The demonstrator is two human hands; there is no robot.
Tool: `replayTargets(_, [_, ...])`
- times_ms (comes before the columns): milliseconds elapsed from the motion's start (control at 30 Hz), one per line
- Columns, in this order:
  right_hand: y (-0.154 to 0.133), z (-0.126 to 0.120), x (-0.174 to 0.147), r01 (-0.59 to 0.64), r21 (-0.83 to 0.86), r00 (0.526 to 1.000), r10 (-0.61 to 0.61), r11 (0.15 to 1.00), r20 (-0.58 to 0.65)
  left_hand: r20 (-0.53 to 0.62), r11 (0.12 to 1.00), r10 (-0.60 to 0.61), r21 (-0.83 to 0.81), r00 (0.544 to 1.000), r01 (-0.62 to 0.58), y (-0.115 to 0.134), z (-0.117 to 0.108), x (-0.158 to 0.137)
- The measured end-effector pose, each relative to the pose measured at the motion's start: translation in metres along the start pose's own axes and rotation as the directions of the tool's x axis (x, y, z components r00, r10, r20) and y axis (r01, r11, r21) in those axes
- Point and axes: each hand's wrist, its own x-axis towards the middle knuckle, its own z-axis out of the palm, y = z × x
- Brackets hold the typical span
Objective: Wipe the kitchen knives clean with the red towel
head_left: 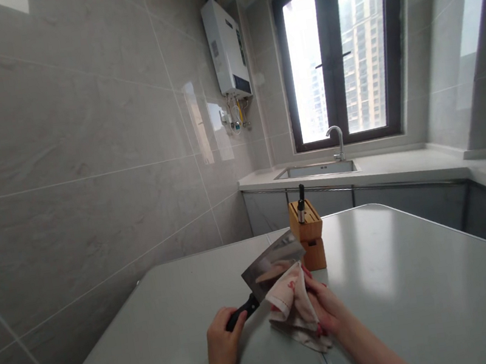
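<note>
My left hand (224, 339) is wrapped round the black handle of a cleaver (263, 265), whose wide steel blade points up and to the right. A pink and white cloth (292, 300) hangs from my right hand (324, 304), bunched against the lower edge of the blade near its far end. The fingers of that hand are partly hidden behind the cloth. Just beyond the blade tip stands a wooden knife block (310, 227) with one black-handled knife (302, 203) upright in it. The blade covers part of the block's left side.
Both hands are above a glossy pale table (370, 285) with a seam down its middle. Behind it runs a white counter (406, 162) with a sink (315, 170) and a curved tap (338, 141). A tiled wall (79, 140) rises on the left, with a water heater (226, 49) farther back.
</note>
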Motion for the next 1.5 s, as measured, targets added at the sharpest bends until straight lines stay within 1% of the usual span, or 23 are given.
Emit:
replayTargets(33, [-0.002, 0.001, -0.001, -0.027, 0.008, 1.000, 0.027, 1.000, 0.015, -0.006, 1.000, -0.002, 0.001, 1.000, 0.002, 0.000, 0.000, 0.000])
replayTargets(100, [-0.005, 0.003, -0.003, -0.019, 0.035, 1.000, 0.018, 0.999, 0.025, -0.016, 1.000, -0.006, 0.000, 1.000, 0.006, 0.000, 0.000, 0.000])
replayTargets(167, [-0.005, 0.004, -0.003, 0.076, 0.043, 0.997, -0.077, 0.996, 0.025, -0.021, 1.000, -0.007, -0.003, 1.000, 0.007, -0.001, 0.000, 0.000])
replayTargets(233, [-0.002, 0.003, 0.000, 0.200, 0.040, 0.980, -0.201, 0.979, 0.005, -0.012, 1.000, -0.002, -0.009, 1.000, 0.002, -0.001, 0.000, 0.000])
replayTargets(300, [0.002, -0.001, 0.003, 0.276, 0.015, 0.961, -0.276, 0.961, -0.024, 0.001, 1.000, 0.008, -0.018, 1.000, -0.008, 0.000, 0.000, 0.000])
replayTargets(333, [0.004, -0.003, 0.004, 0.291, -0.002, 0.956, -0.291, 0.957, -0.038, 0.005, 1.000, 0.014, -0.023, 1.000, -0.013, 0.000, -0.001, 0.000])
replayTargets(433, [0.010, -0.006, 0.007, 0.299, -0.016, 0.951, -0.299, 0.954, -0.084, 0.001, 0.999, 0.033, -0.042, 0.999, -0.033, 0.003, -0.001, -0.001])
replayTargets(533, [0.012, -0.005, 0.006, 0.282, -0.020, 0.949, -0.282, 0.959, -0.140, 0.012, 0.996, 0.057, -0.070, 0.998, -0.056, 0.009, -0.001, -0.003])
replayTargets(600, [0.012, -0.002, 0.004, 0.264, -0.054, 0.952, -0.269, 0.963, -0.147, 0.018, 0.994, 0.058, -0.090, 0.998, -0.056, 0.012, 0.000, -0.004])
replayTargets(667, [0.011, 0.003, 0.000, 0.274, -0.075, 0.954, -0.280, 0.959, -0.104, 0.013, 0.993, 0.046, -0.108, 0.999, -0.044, 0.015, 0.000, -0.004])
replayTargets(767, [0.010, 0.014, -0.007, 0.324, -0.054, 0.946, -0.324, 0.944, 0.022, 0.001, 0.991, 0.027, -0.131, 1.000, -0.026, 0.017, 0.001, -0.004])
replayTargets(867, [0.010, 0.023, -0.012, 0.322, -0.057, 0.943, -0.314, 0.945, 0.107, 0.024, 0.991, 0.015, -0.135, 1.000, -0.012, 0.017, 0.003, -0.005])
replayTargets(967, [0.012, 0.026, -0.013, 0.302, -0.099, 0.949, -0.289, 0.948, 0.128, 0.060, 0.993, 0.015, -0.116, 0.998, -0.008, 0.015, 0.006, -0.004])
replayTargets(1100, [0.017, 0.015, -0.005, 0.307, -0.220, 0.951, -0.290, 0.926, 0.104, 0.091, 0.996, 0.015, -0.085, 0.996, -0.007, 0.012, 0.009, -0.003])
replayTargets(1167, [0.019, 0.005, 0.002, 0.348, -0.340, 0.937, -0.341, 0.874, 0.083, 0.095, 0.997, 0.016, -0.083, 0.995, -0.008, 0.011, 0.010, -0.003])
replayTargets(1233, [0.020, -0.005, 0.007, 0.380, -0.514, 0.911, -0.408, 0.769, 0.063, 0.081, 0.996, 0.014, -0.089, 0.997, -0.007, 0.010, 0.009, -0.002])
replayTargets(1267, [0.021, -0.010, 0.009, 0.397, -0.585, 0.888, -0.457, 0.707, 0.050, 0.070, 0.996, 0.010, -0.094, 0.997, -0.004, 0.010, 0.009, -0.002])
replayTargets(1333, [0.021, -0.015, 0.009, 0.431, -0.697, 0.821, -0.569, 0.573, 0.040, 0.039, 0.995, -0.007, -0.103, 0.999, 0.011, 0.010, 0.008, -0.002])
replayTargets(1400, [0.020, -0.014, 0.006, 0.478, -0.770, 0.765, -0.630, 0.422, 0.130, -0.008, 0.994, -0.032, -0.108, 0.999, 0.031, 0.009, 0.007, -0.001])
replayTargets(1433, [0.020, -0.011, 0.003, 0.500, -0.789, 0.755, -0.625, 0.356, 0.197, -0.037, 0.993, -0.044, -0.108, 0.998, 0.040, 0.008, 0.006, -0.001])
replayTargets(1500, [0.017, -0.005, -0.001, 0.511, -0.819, 0.759, -0.585, 0.261, 0.287, -0.089, 0.993, -0.062, -0.107, 0.994, 0.053, 0.005, 0.005, -0.001])
